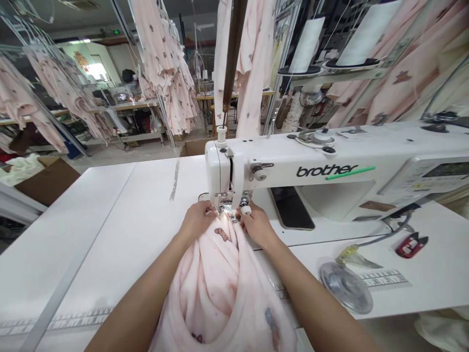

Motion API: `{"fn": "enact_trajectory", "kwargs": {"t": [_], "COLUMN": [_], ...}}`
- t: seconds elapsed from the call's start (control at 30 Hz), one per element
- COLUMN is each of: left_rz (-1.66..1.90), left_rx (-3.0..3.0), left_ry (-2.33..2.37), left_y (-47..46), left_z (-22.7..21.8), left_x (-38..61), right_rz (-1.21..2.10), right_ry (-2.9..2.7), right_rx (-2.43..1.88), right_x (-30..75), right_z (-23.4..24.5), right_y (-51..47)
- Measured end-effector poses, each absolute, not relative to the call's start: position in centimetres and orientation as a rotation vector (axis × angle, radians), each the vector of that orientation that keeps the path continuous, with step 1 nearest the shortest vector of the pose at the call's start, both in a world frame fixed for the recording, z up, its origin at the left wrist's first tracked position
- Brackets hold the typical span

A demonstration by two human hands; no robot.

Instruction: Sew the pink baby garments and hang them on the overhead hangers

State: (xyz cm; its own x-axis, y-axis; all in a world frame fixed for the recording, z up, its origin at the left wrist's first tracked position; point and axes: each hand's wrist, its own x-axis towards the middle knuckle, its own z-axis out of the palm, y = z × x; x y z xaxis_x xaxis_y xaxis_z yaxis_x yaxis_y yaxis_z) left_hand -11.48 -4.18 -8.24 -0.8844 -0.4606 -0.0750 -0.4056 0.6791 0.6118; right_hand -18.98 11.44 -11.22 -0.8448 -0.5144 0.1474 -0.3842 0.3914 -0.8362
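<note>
A pale pink fleece garment (220,288) with small bear prints lies bunched between my forearms and runs up to the needle of a white Brother sewing machine (330,166). My left hand (198,220) is closed on the fabric's left edge just left of the presser foot (229,209). On the other side of the foot, my right hand (256,226) pinches the fabric's right edge. Both hands hold the cloth under the needle area.
A phone (291,208) lies on the machine bed under the arm. Red thread snips (410,244) and a round metal disc (346,286) sit on the white table (91,234) at right. Pink garments (172,73) hang on racks behind, and thread cones (308,44) stand above the machine.
</note>
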Motion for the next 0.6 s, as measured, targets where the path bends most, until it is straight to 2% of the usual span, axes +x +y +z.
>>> {"fn": "enact_trajectory", "kwargs": {"t": [0.6], "left_rz": [-1.154], "left_rx": [0.583], "left_ry": [-2.799], "left_y": [-4.58], "left_z": [-8.09], "left_x": [-11.36], "right_rz": [-1.419], "right_ry": [2.345], "right_rx": [-0.858], "right_x": [-18.92], "right_z": [-10.8], "right_y": [11.8]}}
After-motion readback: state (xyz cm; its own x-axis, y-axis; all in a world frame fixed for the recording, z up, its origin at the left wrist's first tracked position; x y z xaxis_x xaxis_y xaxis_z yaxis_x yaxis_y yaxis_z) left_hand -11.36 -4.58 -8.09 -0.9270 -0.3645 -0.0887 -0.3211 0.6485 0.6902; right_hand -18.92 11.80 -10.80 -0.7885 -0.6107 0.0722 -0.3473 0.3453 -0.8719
